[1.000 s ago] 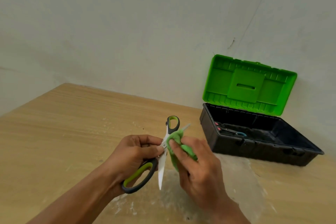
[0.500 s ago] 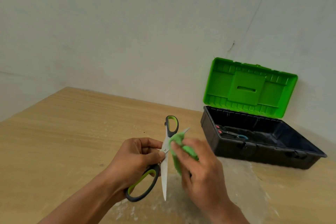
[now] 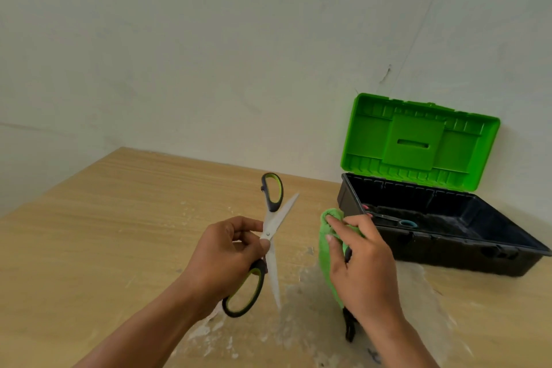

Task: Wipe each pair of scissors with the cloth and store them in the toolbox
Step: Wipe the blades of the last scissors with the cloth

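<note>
The green-and-black scissors (image 3: 271,228) are up off the table in your left hand (image 3: 230,254), which pinches them right at the pivot between thumb and curled fingers. Their blades are spread wide: one points up and to the right, the other down toward the table, with one handle loop above your fingers and the other below your palm. Your right hand (image 3: 363,269) is just to the right of them, apart from the blades, its fingers curled around the bunched green cloth (image 3: 327,251), which hangs down under the hand. Something dark shows between those fingers and below the wrist; you cannot tell what it is. Beyond your right hand stands the toolbox (image 3: 448,252), a black base on the far right of the table, with its green lid (image 3: 418,140) swung open and leaning back against the wall (image 3: 209,54). Inside the base, near the front left, lies another pair of scissors (image 3: 389,217) with a teal loop at one end. The wooden table (image 3: 89,233) carries pale smears under and around your hands.
</note>
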The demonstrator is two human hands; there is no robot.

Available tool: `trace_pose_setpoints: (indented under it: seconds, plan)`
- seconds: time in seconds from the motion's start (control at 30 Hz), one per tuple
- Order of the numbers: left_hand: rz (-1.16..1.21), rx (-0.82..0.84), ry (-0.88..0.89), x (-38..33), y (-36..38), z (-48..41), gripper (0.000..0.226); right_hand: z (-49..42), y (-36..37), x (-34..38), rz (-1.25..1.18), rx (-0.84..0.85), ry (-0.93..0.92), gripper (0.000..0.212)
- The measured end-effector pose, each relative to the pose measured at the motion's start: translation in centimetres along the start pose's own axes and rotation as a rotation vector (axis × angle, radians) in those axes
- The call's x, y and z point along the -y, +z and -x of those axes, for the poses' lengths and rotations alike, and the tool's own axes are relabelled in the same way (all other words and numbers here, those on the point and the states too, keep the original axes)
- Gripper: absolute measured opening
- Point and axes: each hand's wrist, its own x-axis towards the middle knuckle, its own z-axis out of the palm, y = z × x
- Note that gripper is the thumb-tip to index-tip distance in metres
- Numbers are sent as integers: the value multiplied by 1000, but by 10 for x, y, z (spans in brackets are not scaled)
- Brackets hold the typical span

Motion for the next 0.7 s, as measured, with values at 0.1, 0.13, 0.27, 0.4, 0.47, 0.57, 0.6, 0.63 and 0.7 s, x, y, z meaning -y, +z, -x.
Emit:
trace_pose_setpoints:
  seconds: [0.1,0.13,0.27,0.4,0.47,0.57,0.6,0.63,0.7]
  plan:
    - [70,-31,-20,-2,-5,-4,16,0,-2,4,-201,119,9,35]
    - [81,-32,-30,-2,-7,-5,16,1,-2,5,-246,149,12,35]
    - [65,0,-49,-1,-11,-7,14,3,-5,1,-330,179,60,33]
    - [16,3,-25,-1,-12,-7,11,1,-9,-4,-369,166,120,32]
    - [-67,-31,26,-1,-11,-7,7,0,-12,-4,-398,157,139,33]
    - [-213,-115,139,-3,-10,-6,6,-1,-16,-6,-432,129,179,31]
    - [-233,-135,166,-3,-9,-6,7,-2,-16,-7,-443,123,194,30]
    - [-249,-147,186,-3,-8,-7,7,-2,-17,-7,-458,118,208,30]
    - [-297,-172,207,-2,-7,-7,6,-2,-18,-7,-482,118,222,29]
